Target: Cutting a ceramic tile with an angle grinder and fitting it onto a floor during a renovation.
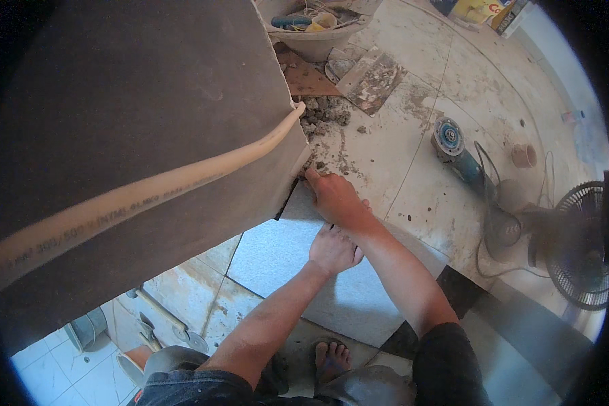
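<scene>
Dark trouser knees [203,386] fill the near edge, with a bare foot [331,357] between them resting on the floor. Just beyond the foot lies a pale grey tile [277,254], flat on the floor, its far corner tucked under a large dark slab [135,115] that looms at upper left. Both forearms reach out over the tile. The left hand [333,249] lies palm down on its surface, fingers spread only a little and holding nothing. The right hand [335,197] presses flat just beyond it — its fingers close together, tips at the tile's far edge where it meets the slab's corner; nothing is gripped.

A cream-coloured cable [149,189] runs slantwise across the slab's face. To the near left, a metal tool [162,318] lies on mortar-streaked floor tiles [413,169]. Farther out, crumbs of rubble [321,111] gather by the slab's far edge, beside a mortar-smeared board [372,81]. At right, an angle grinder [457,152] rests on the floor — its cord trailing toward a standing fan [575,237]. A grey basin [314,30] of odds and ends sits farthest away.
</scene>
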Demonstrator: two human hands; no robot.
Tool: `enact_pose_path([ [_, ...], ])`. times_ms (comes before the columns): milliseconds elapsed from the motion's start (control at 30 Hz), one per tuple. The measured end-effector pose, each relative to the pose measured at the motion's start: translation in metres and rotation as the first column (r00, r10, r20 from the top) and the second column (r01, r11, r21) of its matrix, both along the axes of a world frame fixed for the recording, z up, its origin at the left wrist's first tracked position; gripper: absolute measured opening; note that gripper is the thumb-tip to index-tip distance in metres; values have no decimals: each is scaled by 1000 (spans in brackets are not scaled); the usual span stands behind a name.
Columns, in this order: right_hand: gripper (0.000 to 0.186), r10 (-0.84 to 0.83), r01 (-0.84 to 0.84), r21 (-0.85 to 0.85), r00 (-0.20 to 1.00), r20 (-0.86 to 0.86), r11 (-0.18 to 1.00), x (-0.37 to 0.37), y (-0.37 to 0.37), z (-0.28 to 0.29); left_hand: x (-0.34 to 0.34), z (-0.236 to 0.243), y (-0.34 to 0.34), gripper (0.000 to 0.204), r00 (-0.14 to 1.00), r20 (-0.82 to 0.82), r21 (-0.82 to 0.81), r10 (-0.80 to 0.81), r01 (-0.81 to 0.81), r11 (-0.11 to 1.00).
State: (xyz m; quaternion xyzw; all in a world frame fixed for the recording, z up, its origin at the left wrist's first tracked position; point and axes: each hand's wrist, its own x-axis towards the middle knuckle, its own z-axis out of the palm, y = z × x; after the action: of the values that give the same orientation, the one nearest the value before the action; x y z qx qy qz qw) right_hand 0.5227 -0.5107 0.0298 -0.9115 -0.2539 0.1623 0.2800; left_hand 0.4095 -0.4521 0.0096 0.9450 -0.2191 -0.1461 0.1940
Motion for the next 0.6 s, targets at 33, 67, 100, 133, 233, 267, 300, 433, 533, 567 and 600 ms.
enact_pose_path([
  [33,24,4,-4,26,1000,7,1000,0,-1,0,2,6,-1,75,995,-104,47,-12,17,999],
  [67,24,4,-5,26,1000,9,1000,0,-1,0,4,9,-1,75,978,-207,91,-20,40,995],
  [100,22,8,-8,3,999,33,1000,0,-1,1,3,9,-1,75,979,-204,92,-20,39,995],
  [133,21,13,-12,-24,999,49,1000,-1,0,3,1,7,0,75,992,-126,58,-13,21,998],
  [233,17,22,-8,-113,993,117,994,-6,8,9,1,6,-1,77,994,-105,-33,29,-32,999],
  [267,17,20,-7,-117,993,118,993,-7,9,10,2,9,-3,78,986,-159,-84,58,-72,994],
  [300,14,45,-16,-165,984,173,986,-9,9,12,1,6,-5,78,986,-159,-89,56,-70,994],
  [433,10,120,-63,-239,965,232,969,-5,19,24,-2,-8,1,74,991,99,-159,90,-74,985],
  [533,10,138,-78,-238,959,247,968,-1,16,24,-6,-13,3,59,976,187,-261,111,-60,964],
  [567,10,141,-81,-238,959,247,968,-1,16,24,-8,-15,6,49,974,196,-314,112,-46,948],
  [600,10,132,-72,-247,963,235,966,-2,17,24,-11,-17,8,49,974,196,-314,116,-49,948],
])
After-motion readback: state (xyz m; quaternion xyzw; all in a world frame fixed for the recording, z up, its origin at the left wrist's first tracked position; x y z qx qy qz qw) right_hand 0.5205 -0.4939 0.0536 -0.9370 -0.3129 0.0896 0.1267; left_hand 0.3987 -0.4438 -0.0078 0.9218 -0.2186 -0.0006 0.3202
